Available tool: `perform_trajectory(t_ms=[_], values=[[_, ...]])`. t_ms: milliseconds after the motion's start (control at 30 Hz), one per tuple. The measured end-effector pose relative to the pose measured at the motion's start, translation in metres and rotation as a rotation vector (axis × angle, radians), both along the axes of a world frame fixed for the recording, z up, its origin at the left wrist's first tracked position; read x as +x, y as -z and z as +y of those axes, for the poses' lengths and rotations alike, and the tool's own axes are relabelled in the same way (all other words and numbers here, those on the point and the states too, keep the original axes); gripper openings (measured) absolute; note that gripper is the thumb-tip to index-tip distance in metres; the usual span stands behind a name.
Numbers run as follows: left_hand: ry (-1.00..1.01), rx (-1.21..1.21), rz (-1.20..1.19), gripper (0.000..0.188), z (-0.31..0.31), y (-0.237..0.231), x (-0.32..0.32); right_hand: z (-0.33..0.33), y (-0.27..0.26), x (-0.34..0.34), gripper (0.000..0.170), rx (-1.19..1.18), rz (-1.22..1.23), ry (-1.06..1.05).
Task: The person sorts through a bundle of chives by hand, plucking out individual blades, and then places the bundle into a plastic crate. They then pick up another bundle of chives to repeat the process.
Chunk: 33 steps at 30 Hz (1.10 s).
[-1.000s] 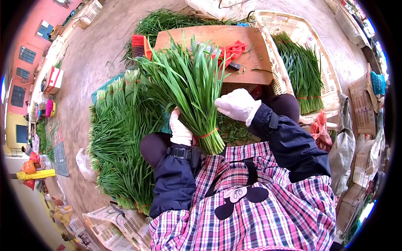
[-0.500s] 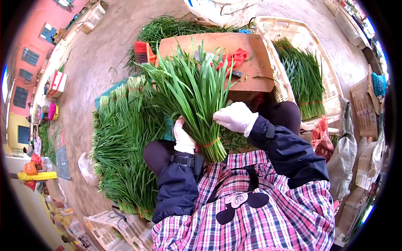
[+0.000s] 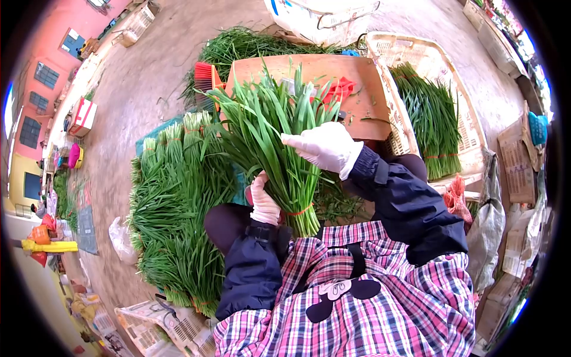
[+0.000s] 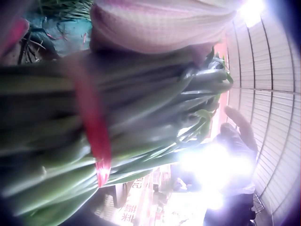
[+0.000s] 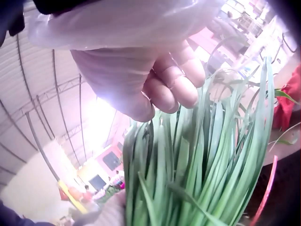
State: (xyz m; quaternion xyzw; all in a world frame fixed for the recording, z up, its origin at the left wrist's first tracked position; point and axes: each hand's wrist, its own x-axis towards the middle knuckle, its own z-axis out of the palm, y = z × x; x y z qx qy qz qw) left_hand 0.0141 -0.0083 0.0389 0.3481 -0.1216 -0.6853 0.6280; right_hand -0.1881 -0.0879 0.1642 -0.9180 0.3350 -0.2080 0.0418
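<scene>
At far left on the floor, a white plastic bag (image 3: 122,241) can be seen. Just right of it, long green bundles (image 3: 178,202) are laid in rows, their tops and stem ends turned different ways. A red-bristled brush (image 3: 208,77) is set beyond them, against the desk's left side.

In the middle, one bunch of greens (image 3: 285,143) is held above the lap, stem ends toward the near side, leaves fanned toward the far side. A red band (image 3: 297,212) is wound around its stems. Its left side is gripped by the gloved left hand (image 3: 263,201), fingers wrapped around the stems just above the band. Behind the leaves, the desk (image 3: 367,110) is partly covered by a crumpled red cloth (image 3: 339,90).

The gloved right hand (image 3: 327,149) is held at the bunch's right side, some fingers curled, its tip reaching over the leaves; whether a leaf is pinched cannot be told.

Farther right, more banded greens (image 3: 428,119) are contained in a pale plastic crate (image 3: 473,128). A red net bag (image 3: 457,201) is placed nearer, beside a grey sack (image 3: 485,220).
</scene>
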Motion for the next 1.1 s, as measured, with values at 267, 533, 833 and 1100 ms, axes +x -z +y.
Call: perform_trajectory(t_ms=[267,533,833,1100], values=[[0.061,-0.039,-0.044,0.053,-0.003,0.011,0.005,-0.014,0.011,0.006,0.009,0.092,0.018,0.004],[-0.1,0.015,-0.008,0.04,-0.012,0.018,0.009,0.04,0.057,-0.021,0.007,1.01,-1.499,0.638],[-0.114,0.075,-0.266,0.034,-0.001,-0.024,-0.016,0.061,0.102,0.044,0.11,0.937,-1.205,0.293],[-0.045,0.113,-0.53,0.042,0.003,-0.016,-0.018,0.052,0.134,0.044,0.067,1.036,-1.571,0.304]])
